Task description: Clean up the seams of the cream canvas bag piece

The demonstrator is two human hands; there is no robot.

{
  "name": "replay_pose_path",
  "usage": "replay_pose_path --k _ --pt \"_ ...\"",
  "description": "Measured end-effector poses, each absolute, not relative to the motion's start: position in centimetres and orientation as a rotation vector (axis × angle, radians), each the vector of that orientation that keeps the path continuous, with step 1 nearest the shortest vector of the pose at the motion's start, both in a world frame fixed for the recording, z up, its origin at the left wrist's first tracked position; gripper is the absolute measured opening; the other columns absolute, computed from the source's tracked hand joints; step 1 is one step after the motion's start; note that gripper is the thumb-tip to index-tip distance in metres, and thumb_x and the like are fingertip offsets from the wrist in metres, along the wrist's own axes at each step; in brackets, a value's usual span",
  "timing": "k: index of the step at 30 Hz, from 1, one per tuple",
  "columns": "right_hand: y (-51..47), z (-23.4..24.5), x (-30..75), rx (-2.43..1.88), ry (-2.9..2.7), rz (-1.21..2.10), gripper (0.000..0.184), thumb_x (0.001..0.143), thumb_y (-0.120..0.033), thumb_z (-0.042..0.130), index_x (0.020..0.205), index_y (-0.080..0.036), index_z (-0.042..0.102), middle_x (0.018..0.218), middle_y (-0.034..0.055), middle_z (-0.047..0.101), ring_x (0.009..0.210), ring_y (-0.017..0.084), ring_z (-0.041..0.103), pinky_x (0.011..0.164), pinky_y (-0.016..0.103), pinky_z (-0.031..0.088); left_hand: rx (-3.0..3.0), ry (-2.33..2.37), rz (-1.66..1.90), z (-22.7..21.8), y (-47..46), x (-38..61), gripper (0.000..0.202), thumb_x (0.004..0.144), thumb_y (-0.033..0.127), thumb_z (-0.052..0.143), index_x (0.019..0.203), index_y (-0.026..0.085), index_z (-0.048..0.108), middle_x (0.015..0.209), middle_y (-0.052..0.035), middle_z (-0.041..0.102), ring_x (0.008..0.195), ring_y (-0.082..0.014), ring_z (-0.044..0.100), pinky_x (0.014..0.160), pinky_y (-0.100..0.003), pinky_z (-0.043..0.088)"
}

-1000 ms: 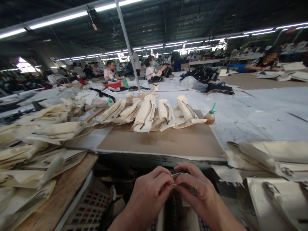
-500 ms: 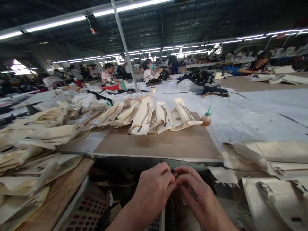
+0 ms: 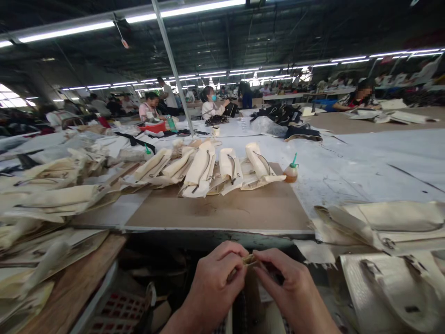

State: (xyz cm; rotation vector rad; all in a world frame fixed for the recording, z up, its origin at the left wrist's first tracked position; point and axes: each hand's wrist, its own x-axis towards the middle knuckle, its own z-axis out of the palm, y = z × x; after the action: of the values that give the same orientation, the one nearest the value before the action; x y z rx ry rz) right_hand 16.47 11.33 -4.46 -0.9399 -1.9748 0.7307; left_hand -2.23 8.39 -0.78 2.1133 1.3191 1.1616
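Note:
Low in the middle of the view, my left hand [image 3: 217, 278] and my right hand [image 3: 287, 276] meet in front of the table edge. Between their fingertips is a small yellowish folded piece [image 3: 249, 260], pinched from both sides; its kind cannot be made out. Fingers cover most of it. Beyond the hands, several cream bag pieces [image 3: 200, 171] with dark curved handles or cords lie in a row on a brown board [image 3: 222, 211]. To the right rests a shiny cream handbag [image 3: 385, 287] with a looped handle.
A small bottle of amber liquid with a green spout [image 3: 291, 172] stands right of the row. Cream pieces are heaped at left beside a wooden board [image 3: 83, 283]. A plastic basket [image 3: 114, 301] sits below it. A pole [image 3: 174, 69] rises behind; co-workers sit farther back.
The yellowish piece now shows more between my fingertips, and my hands are slightly farther apart. The view has shifted a little, so the table things appear farther left.

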Motion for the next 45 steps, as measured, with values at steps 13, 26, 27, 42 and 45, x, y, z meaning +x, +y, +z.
replay_pose_path --k 13,26,27,42,45 --pt "11.1 -4.2 16.8 -0.832 -2.079 0.567 0.016 0.093 -0.012 0.054 0.104 -0.023 0.061 0.092 0.0008 0.071 0.081 0.013 0.07 0.073 0.02 0.054 2.107 1.368 1.241 -1.1 8.0 -1.7 0.021 0.082 -0.001 0.054 0.073 0.018 0.055 0.088 -0.0014 0.067 0.081 -0.0126 0.065 0.074 -0.021 0.049" --pt "10.9 -3.5 16.7 -0.872 -2.168 0.563 0.013 0.095 -0.012 0.05 0.094 -0.024 0.056 0.088 0.0004 0.066 0.074 0.014 0.068 0.069 0.025 0.055 2.182 1.327 1.164 -0.4 7.8 -2.1 0.019 0.085 0.002 0.054 0.073 0.017 0.055 0.088 -0.0026 0.066 0.077 -0.0125 0.062 0.069 -0.021 0.048" --pt "10.9 -3.4 16.7 -0.87 -2.174 0.556 0.014 0.095 -0.012 0.049 0.094 -0.024 0.057 0.087 0.0004 0.066 0.073 0.015 0.068 0.067 0.025 0.055 2.188 1.322 1.164 -0.3 7.8 -2.1 0.019 0.084 0.002 0.054 0.073 0.017 0.055 0.088 -0.0025 0.066 0.077 -0.0124 0.063 0.069 -0.021 0.048" --pt "10.6 -4.5 15.4 -0.813 -1.946 0.333 0.014 0.096 -0.013 0.048 0.092 -0.02 0.059 0.092 0.0049 0.071 0.081 0.012 0.072 0.073 0.015 0.057 2.159 1.349 1.267 -1.4 7.9 -2.2 0.018 0.085 0.003 0.055 0.075 0.018 0.057 0.089 -0.0026 0.069 0.081 -0.0143 0.066 0.072 -0.023 0.052" --pt "10.6 -4.5 15.5 -0.83 -1.947 0.373 0.013 0.094 -0.012 0.05 0.091 -0.021 0.059 0.093 0.0043 0.072 0.083 0.012 0.072 0.075 0.016 0.057 2.153 1.36 1.266 -1.4 8.0 -2.2 0.019 0.085 0.002 0.054 0.074 0.018 0.056 0.088 -0.0029 0.068 0.08 -0.0146 0.065 0.071 -0.024 0.051"
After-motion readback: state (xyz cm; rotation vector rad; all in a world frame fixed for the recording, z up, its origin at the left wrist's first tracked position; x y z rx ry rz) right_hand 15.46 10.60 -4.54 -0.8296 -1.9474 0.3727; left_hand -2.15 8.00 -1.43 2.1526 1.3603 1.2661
